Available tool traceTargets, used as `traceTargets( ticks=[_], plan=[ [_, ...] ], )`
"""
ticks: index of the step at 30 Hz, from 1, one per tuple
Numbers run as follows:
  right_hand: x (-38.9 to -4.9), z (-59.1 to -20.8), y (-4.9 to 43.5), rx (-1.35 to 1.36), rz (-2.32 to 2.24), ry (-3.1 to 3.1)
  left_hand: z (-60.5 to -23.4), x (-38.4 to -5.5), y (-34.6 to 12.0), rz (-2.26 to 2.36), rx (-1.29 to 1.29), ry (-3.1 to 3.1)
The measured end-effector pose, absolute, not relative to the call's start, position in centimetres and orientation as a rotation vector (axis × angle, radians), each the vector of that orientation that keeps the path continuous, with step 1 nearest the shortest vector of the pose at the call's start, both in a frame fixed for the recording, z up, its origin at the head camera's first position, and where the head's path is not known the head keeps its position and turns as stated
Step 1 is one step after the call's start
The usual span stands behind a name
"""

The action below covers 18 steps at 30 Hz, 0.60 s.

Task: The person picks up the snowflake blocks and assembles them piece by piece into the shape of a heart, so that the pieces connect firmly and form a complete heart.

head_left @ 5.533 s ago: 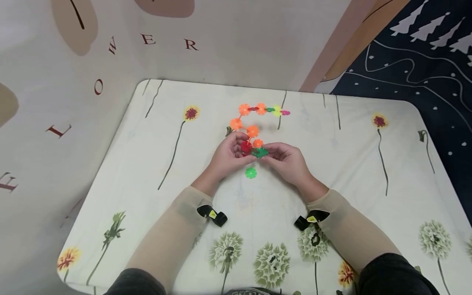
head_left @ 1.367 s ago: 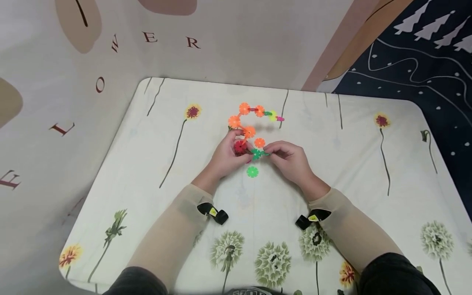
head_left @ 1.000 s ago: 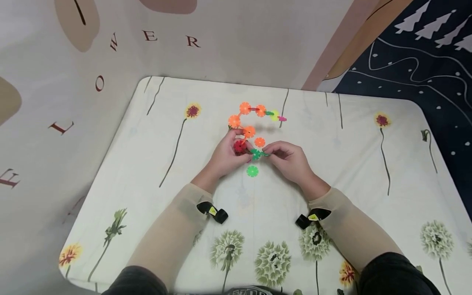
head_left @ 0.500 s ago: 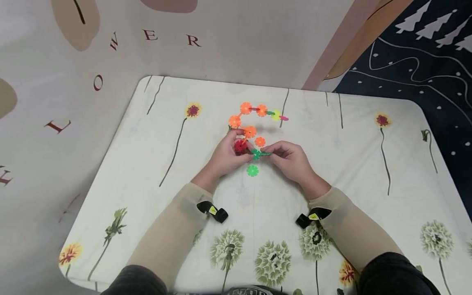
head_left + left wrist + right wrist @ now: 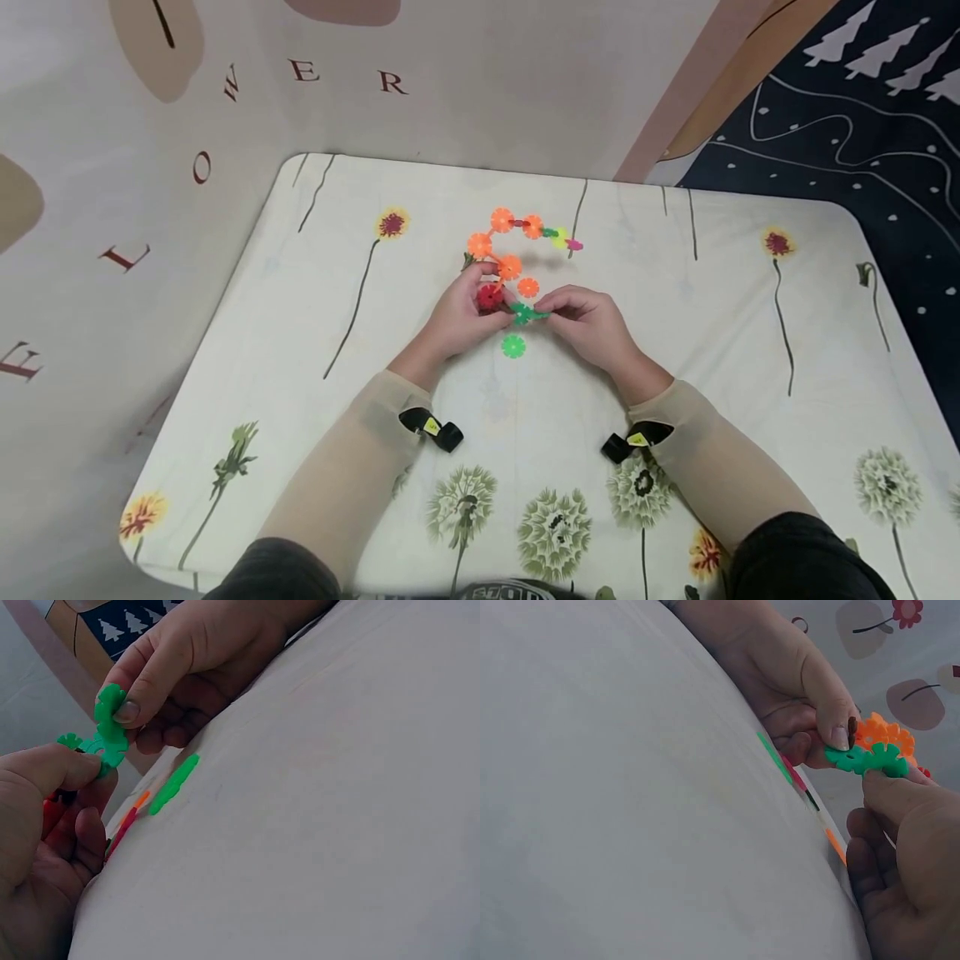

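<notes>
On the counter [image 5: 570, 417], the left hand [image 5: 459, 315] and right hand [image 5: 588, 327] face each other, a colourful chain [image 5: 480, 245] curving beyond the left hand. Between them, both pinch touching green pieces [image 5: 522, 313]; a bright green disc [image 5: 513, 346] lies on the near side, an orange disc [image 5: 528, 287] just beyond.
</notes>
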State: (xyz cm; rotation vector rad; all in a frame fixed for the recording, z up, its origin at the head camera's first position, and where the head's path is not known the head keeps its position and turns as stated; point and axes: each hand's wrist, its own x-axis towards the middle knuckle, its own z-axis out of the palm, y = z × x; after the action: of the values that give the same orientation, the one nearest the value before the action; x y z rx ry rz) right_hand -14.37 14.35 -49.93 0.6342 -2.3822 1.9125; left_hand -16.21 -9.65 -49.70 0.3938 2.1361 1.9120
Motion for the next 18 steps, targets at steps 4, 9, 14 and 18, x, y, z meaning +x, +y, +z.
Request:
traceTargets(
  ticks=[4, 9, 14, 18],
  plan=[
    [-14.34, -49.84, 14.42, 0.652, 1.923, -2.389, -49.65, -16.21, -9.66, 1.922, 0.403, 2.098],
    [-14.2, -49.8, 14.52, 0.704, 1.898, -2.402, -49.68, -16.3, -9.7, 1.924, 0.432, 2.052],
    [-14.07, -49.79, 14.44, 0.743, 1.864, -2.413, -49.67, -16.23, -9.72, 1.918, 0.454, 2.026],
    [-14.13, -49.76, 14.27, 0.717, 1.794, -2.451, -49.74, -16.15, -9.7, 1.931, 0.456, 2.033]
  ],
)
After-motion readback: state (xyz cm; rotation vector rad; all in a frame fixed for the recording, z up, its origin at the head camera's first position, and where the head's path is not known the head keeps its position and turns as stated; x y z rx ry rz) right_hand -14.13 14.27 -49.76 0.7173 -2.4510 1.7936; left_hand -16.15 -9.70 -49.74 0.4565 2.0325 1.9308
